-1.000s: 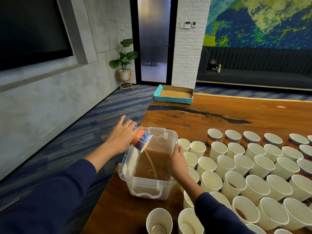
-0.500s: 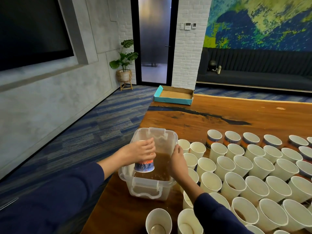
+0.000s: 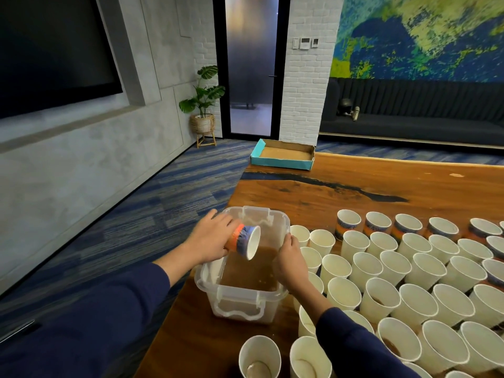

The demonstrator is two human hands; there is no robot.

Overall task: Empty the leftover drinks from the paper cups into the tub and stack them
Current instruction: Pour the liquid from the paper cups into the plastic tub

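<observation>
Cup point(image 3: 243, 241) in the left hand point(image 3: 210, 240) lies on its side above the far-left part of the tub point(image 3: 240, 304), mouth turned right and slightly toward the camera, with the fingers wrapped round its orange-and-blue wall and base. No stream shows at the rim, so it looks drained; the sensible finish is to hold it over the brown liquid until the last drips fall, then carry it mouth-up to wherever the stack begins, since no stack of empties is visible yet. The right hand point(image 3: 290, 259) grips the tub's right rim with curled fingers, which should steady the tub near the corner of the table point(image 3: 341, 186) while the pouring goes on. To the right, many upright cups point(image 3: 425, 268) crowd the table touching or nearly so, a few showing brown dregs, so the next pick should lift straight up to avoid knocking neighbours. Compared with half a second ago, the cup has swung from mouth-down inside the tub to lying sideways and higher, while the right hand has stayed on the rim.
</observation>
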